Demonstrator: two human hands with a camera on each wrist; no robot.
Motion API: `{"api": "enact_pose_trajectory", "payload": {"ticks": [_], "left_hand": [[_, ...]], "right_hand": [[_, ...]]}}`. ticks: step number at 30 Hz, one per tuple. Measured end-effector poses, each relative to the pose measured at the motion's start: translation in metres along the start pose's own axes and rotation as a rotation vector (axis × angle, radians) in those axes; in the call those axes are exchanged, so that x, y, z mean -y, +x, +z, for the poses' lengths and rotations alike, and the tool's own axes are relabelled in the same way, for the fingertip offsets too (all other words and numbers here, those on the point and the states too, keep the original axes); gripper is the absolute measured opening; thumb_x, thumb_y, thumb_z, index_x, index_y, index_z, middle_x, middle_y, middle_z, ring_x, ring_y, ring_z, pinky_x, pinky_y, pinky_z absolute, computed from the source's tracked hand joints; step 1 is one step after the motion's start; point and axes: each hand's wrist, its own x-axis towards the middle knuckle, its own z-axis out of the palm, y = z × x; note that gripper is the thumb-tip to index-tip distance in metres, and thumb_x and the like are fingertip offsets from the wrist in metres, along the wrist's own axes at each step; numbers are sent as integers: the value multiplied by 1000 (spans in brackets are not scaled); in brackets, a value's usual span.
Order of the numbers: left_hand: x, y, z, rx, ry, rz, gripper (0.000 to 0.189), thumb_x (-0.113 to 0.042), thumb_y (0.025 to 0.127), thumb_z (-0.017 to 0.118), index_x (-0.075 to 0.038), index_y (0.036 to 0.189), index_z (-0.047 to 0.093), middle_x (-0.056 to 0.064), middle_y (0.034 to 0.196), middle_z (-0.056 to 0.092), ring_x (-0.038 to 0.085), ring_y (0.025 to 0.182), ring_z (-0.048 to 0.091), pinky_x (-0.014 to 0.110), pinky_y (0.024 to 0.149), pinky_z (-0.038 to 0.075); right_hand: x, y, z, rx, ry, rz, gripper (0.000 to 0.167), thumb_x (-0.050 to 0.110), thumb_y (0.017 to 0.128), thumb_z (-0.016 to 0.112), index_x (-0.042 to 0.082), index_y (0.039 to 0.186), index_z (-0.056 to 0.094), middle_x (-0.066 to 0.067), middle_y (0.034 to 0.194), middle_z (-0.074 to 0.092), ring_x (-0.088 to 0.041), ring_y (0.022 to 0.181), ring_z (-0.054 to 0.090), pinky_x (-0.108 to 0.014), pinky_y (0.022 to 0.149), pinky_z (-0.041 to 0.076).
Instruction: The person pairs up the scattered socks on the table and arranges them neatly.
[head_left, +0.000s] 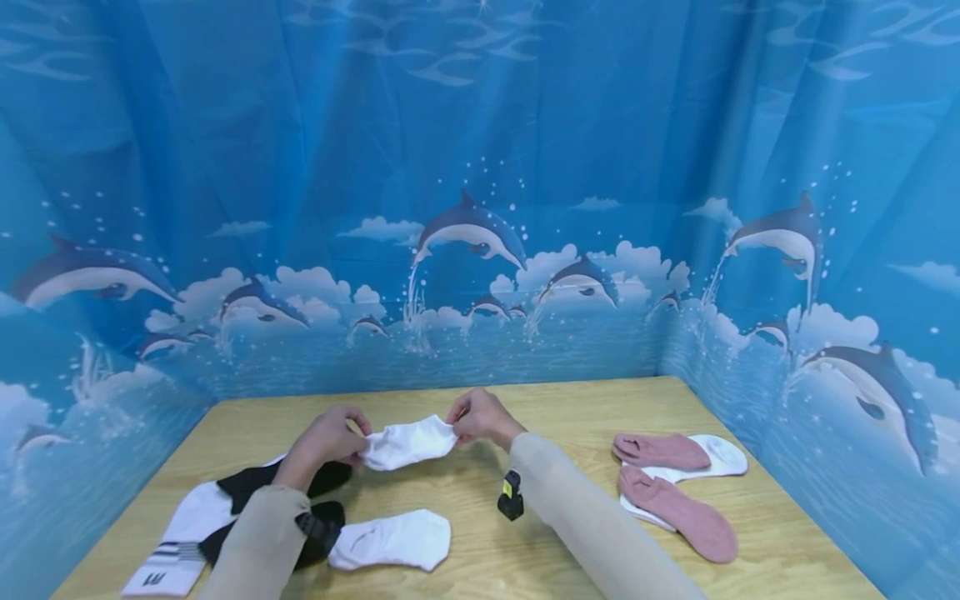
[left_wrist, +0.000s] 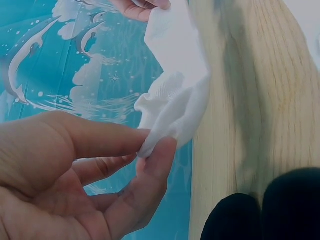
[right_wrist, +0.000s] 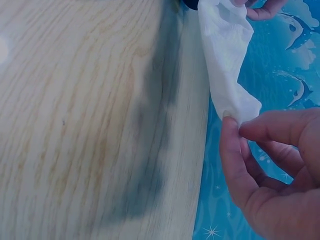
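A short white sock (head_left: 411, 443) is stretched between both hands above the table. My left hand (head_left: 335, 435) pinches its left end between thumb and finger, and the left wrist view shows the folded opening of the sock (left_wrist: 172, 107) at those fingertips. At the other end, my right hand (head_left: 483, 417) pinches a corner of it; in the right wrist view that end (right_wrist: 240, 102) narrows into the fingertips. Nearer the front lies a second white sock (head_left: 393, 540), flat on the wood.
Left on the wooden table (head_left: 540, 533) are black socks (head_left: 247, 485) and a white striped sock (head_left: 176, 546), partly behind the left forearm. Two pink socks (head_left: 678, 512) overlap white ones (head_left: 720, 457) on the right. A dolphin-print curtain (head_left: 480, 333) encloses the table's back and sides.
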Motion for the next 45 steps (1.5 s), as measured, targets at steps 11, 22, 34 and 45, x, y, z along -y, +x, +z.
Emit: {"api": "enact_pose_trajectory", "payload": {"ticks": [11, 22, 34, 45], "left_hand": [[-5, 5, -3, -6, 12, -4, 11, 3, 85, 67, 1, 96, 66, 12, 77, 64, 17, 65, 65, 36, 66, 61], [-10, 12, -4, -6, -2, -13, 12, 4, 86, 66, 3, 98, 67, 14, 85, 63, 18, 67, 65, 34, 66, 61], [-12, 22, -2, -13, -10, -13, 14, 5, 85, 66, 4, 99, 69, 16, 87, 65, 17, 66, 65, 37, 70, 63], [-6, 34, 10, -3, -75, -50, 16, 8, 83, 65, 7, 98, 68, 17, 91, 64, 17, 65, 68, 39, 74, 65]], "right_hand": [[2, 2, -2, -25, 14, 3, 13, -11, 82, 69, -4, 92, 75, -14, 86, 73, -17, 66, 69, -45, 83, 65], [1, 8, -3, -44, 32, 7, 16, -11, 82, 68, -3, 94, 76, -16, 93, 74, -23, 74, 73, -45, 83, 65], [-1, 9, -4, -75, 26, -13, 22, -14, 78, 65, -5, 96, 76, -15, 88, 74, -31, 79, 75, -46, 81, 65], [-13, 12, 0, -132, -14, -42, 23, -17, 74, 63, -5, 90, 74, -14, 81, 73, -29, 69, 74, -46, 74, 65]]}}
